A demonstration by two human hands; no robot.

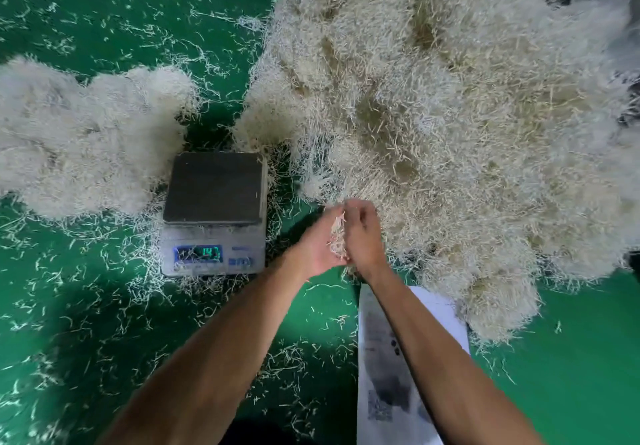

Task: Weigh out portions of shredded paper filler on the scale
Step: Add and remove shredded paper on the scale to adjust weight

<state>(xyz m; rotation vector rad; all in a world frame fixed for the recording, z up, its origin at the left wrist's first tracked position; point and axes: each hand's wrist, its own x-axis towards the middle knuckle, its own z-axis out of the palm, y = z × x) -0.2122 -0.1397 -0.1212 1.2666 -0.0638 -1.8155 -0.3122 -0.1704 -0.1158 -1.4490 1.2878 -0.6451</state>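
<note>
Both hands meet just right of the scale [214, 212], at the near edge of the big heap of shredded paper filler [450, 125]. The left hand [320, 247] lies palm up with its fingers cupped, and the right hand [362, 236] closes over it from the right; between them they press a small tuft of filler [337, 236], which sticks out pale and wispy in the gap. So each grip is clamped on that tuft — the left from below, the right from the side.

The scale sits on a green surface [69, 323], whether bench or floor I cannot tell. Its dark square platter [214, 186] carries no filler, and its display [198, 254] glows with greenish digits too blurred to read. A second, smaller heap of filler [79, 139] lies to the left of the scale, touching or nearly touching its left edge, while the big heap spreads from beside the scale's right edge across the whole upper right. Loose strands [114, 309] are scattered over the green all around.

Under the right forearm lies a white printed sheet [388, 375] — its upper right corner is tucked under the big heap's near edge.
</note>
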